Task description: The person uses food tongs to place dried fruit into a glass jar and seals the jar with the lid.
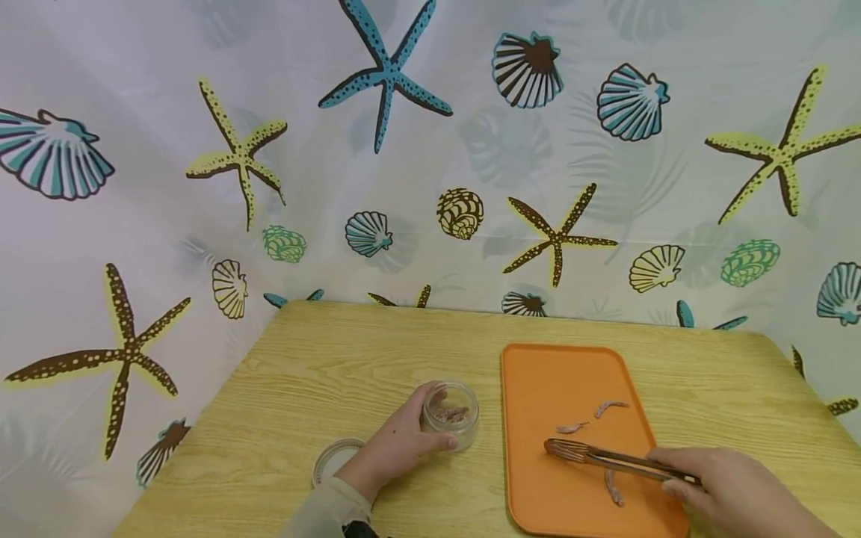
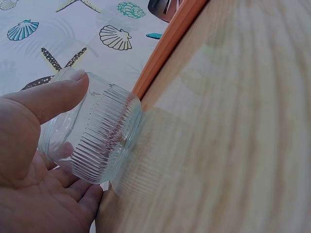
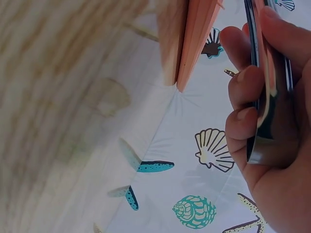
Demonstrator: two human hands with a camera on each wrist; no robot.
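Note:
My left hand (image 1: pixel 403 441) grips a small clear glass jar (image 1: pixel 464 437) that stands upright, its mouth uncovered. Ribbed sides show on the jar (image 2: pixel 104 131) in the left wrist view, between thumb and fingers. Small brownish pieces (image 1: pixel 451 415) lie at its bottom. In my right hand (image 1: pixel 726 478) is a pair of metal tongs (image 1: pixel 628 465), held above an orange tray (image 1: pixel 545 381). Whether the tong tips pinch anything cannot be told. Slender, curved, greyish-brown dried pieces lie on the tray: one toward the back (image 1: pixel 608 407), one near the tips (image 1: pixel 572 428), one below the tongs (image 1: pixel 613 489).
A round jar lid (image 1: pixel 334 459) lies on the wooden table (image 1: pixel 336 359), partly behind my left forearm. The tray's raised rim (image 1: pixel 504 418) stands just right of the jar. A white cloth (image 1: pixel 417 269) printed with shells and starfish hangs behind and beside the table.

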